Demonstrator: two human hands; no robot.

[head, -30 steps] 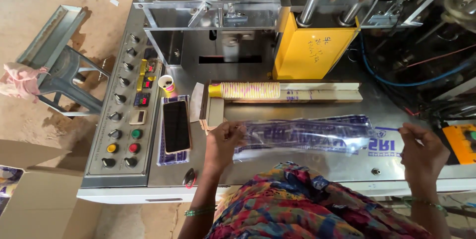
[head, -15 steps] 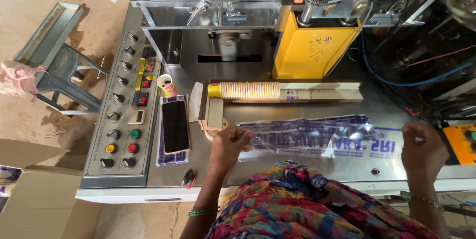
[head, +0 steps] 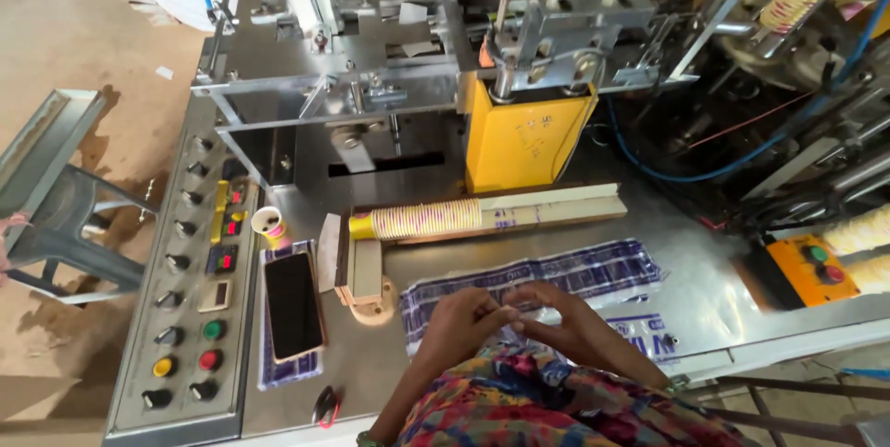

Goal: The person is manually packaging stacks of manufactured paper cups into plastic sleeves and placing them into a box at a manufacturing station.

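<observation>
A clear plastic bag with blue print (head: 556, 275) lies flat on the steel machine table (head: 714, 303), right in front of me. My left hand (head: 462, 325) and my right hand (head: 579, 325) meet over its near edge, fingertips touching and pinching the plastic between them. Beyond the bag, a long sleeve of stacked paper cups (head: 428, 219) rests on its side in a wooden trough (head: 556, 206). My patterned clothing hides the table's front edge below my hands.
A control panel (head: 185, 308) with knobs and coloured buttons runs along the left. A phone (head: 294, 306), a small paper cup (head: 268, 223) and wooden blocks (head: 364, 273) sit beside it. A yellow housing (head: 524, 141) stands behind, an orange button box (head: 809, 267) right, a grey chair (head: 56, 197) far left.
My hands were spread wide, stretching the bag between them. They have come together at the middle, and the bag now lies on the table. The camera view has shifted closer.
</observation>
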